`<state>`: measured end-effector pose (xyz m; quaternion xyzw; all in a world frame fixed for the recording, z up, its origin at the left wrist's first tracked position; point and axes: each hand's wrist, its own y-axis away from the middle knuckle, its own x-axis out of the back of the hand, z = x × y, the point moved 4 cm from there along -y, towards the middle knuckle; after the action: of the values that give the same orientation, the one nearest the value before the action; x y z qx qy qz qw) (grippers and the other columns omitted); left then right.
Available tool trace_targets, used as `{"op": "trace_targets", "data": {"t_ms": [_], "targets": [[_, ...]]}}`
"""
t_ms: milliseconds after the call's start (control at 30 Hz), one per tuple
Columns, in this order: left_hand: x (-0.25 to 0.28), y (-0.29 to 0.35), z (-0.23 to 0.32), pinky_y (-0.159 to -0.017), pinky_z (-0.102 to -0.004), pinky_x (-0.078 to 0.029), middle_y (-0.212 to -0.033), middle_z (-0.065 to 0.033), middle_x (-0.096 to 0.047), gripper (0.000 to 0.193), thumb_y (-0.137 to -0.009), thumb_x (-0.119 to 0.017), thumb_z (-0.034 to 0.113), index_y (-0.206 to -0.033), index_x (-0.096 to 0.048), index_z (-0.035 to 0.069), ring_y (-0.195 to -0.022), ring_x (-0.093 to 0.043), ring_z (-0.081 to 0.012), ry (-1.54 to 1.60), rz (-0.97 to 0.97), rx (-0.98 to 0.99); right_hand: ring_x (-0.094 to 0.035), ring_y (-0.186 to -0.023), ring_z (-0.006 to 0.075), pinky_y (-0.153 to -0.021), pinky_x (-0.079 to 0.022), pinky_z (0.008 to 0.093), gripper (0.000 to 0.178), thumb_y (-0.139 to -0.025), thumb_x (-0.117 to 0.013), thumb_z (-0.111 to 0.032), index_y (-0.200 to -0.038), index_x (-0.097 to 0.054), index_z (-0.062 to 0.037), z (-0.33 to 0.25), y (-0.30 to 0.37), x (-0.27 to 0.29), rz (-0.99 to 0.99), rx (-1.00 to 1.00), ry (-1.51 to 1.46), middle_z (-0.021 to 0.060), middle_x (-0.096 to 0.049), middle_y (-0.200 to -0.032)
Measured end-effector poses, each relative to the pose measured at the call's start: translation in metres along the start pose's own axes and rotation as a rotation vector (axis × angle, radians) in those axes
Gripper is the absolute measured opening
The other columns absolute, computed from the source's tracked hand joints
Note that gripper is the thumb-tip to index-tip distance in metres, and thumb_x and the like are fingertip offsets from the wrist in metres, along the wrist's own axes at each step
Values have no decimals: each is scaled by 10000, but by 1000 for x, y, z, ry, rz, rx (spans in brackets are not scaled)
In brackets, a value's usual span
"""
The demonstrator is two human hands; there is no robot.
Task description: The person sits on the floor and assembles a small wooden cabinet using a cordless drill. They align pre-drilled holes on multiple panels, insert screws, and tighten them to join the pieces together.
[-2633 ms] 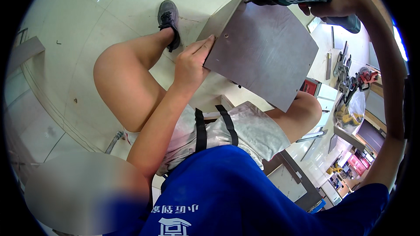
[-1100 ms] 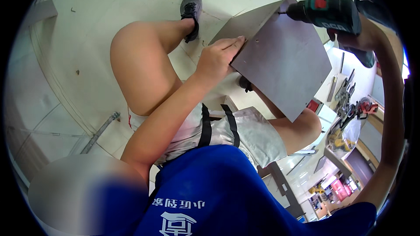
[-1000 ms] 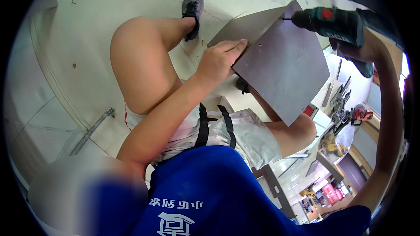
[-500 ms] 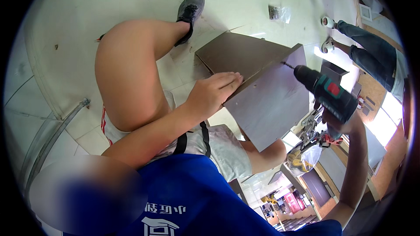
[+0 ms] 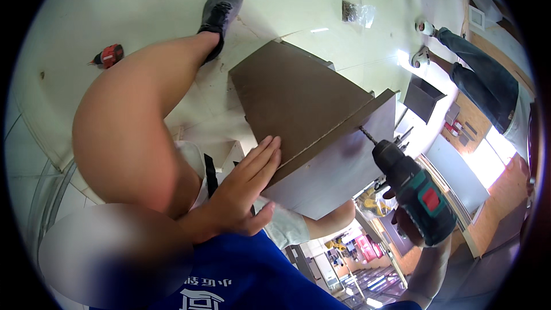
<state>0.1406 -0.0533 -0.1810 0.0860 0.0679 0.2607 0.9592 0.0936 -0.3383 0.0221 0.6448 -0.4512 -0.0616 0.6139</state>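
Observation:
A brown box of flat panels is tilted between my legs, its paler grey end panel facing right. My left hand lies on the box's brown face beside the seam, fingers stretched out and thumb apart. In my right hand is a dark green and black cordless drill with a red patch on its side. Its long bit points up and left, the tip at the end panel near the seam. Whether it has entered the panel I cannot tell.
On the floor at left lies a red and black power tool, beyond my bent knee. A clear plastic packet is on the floor ahead. Another person's legs stand at right, near a dark open box and flat boards.
The box has tipped and shifted left and nearer. My left hand has moved down and left along it, fingers now flatter. The drill has come down and left with my right hand.

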Motion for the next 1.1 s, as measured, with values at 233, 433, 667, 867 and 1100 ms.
{"op": "trace_targets", "data": {"t_ms": [233, 433, 667, 867, 1100], "targets": [[10, 7, -12, -960, -468, -515, -1340, -264, -506, 458, -732, -847, 142, -1121, -641, 13, -1240, -533, -419, 107, 343, 120, -633, -630, 138, -565, -485, 256, 333, -856, -627, -58, -1187, -635, -21, -35, -34, -10, -8, -164, 53, 65, -688, -843], [14, 0, -13, -984, -487, -496, -1308, -262, -586, 490, -731, -864, 163, -1154, -653, 34, -1232, -561, -449, 81, 281, -28, -630, -629, 132, -562, -485, 255, 352, -842, -632, -63, -1191, -625, -17, -30, -34, -19, -1, -303, -122, 60, -679, -836], [6, -2, -14, -1007, -481, -489, -1321, -265, -587, 404, -756, -848, 130, -1100, -675, 8, -1272, -539, -463, 100, 186, -12, -626, -628, 125, -558, -485, 254, 376, -826, -638, -70, -1197, -614, -14, -28, -26, -25, 3, -347, -179, 55, -669, -827], [4, -5, -5, -1010, -477, -495, -1324, -266, -584, 390, -760, -843, 113, -1088, -670, -9, -1278, -536, -458, 97, 188, 2, -623, -626, 119, -555, -484, 253, 397, -812, -642, -75, -1202, -605, -10, -31, -21, -21, -3, -362, -207, 50, -660, -819], [3, -6, -9, -1016, -466, -496, -1329, -258, -582, 373, -760, -844, 107, -1071, -678, -13, -1284, -537, -443, 85, 182, -7, -620, -625, 112, -551, -484, 252, 422, -796, -648, -81, -1207, -594, -6, -29, -14, -28, 3, -352, -213, 44, -650, -810]]}}
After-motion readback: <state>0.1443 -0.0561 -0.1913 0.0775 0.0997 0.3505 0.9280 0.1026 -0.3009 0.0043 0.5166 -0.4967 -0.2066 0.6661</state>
